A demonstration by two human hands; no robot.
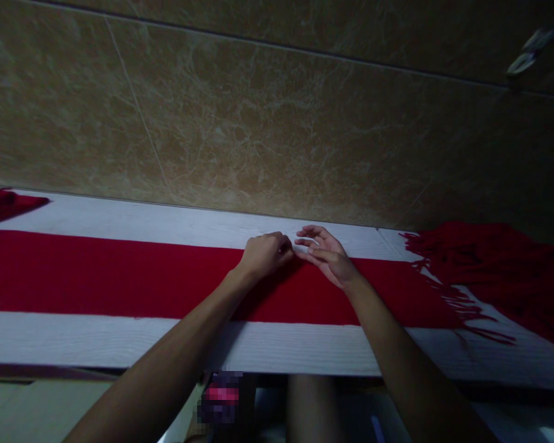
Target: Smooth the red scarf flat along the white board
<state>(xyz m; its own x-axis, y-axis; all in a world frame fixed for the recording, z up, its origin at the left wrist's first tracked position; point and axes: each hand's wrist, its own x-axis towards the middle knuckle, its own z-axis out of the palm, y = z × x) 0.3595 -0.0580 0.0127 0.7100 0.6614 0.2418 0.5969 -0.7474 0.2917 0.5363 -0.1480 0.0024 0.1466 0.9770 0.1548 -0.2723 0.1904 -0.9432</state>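
Fingers (284,240) of my left hand (264,254) curl at the red scarf's (101,274) far edge, grip unclear to me from afar; my right hand (329,255) hovers, loosely open. Flat along the white table (74,338), the scarf looks laid out, edge handling unfinished.

On my feed, a wall (258,123) bars passage behind the table (96,212), a red heap (493,258) crowds its right end; room runs above the scarf (96,274), left of the left hand (264,253).

Plain red scarf (175,280), darker red cloth (501,267), white wood-grain tabletop (300,349), brown wall tiles (258,123) with pale marbling
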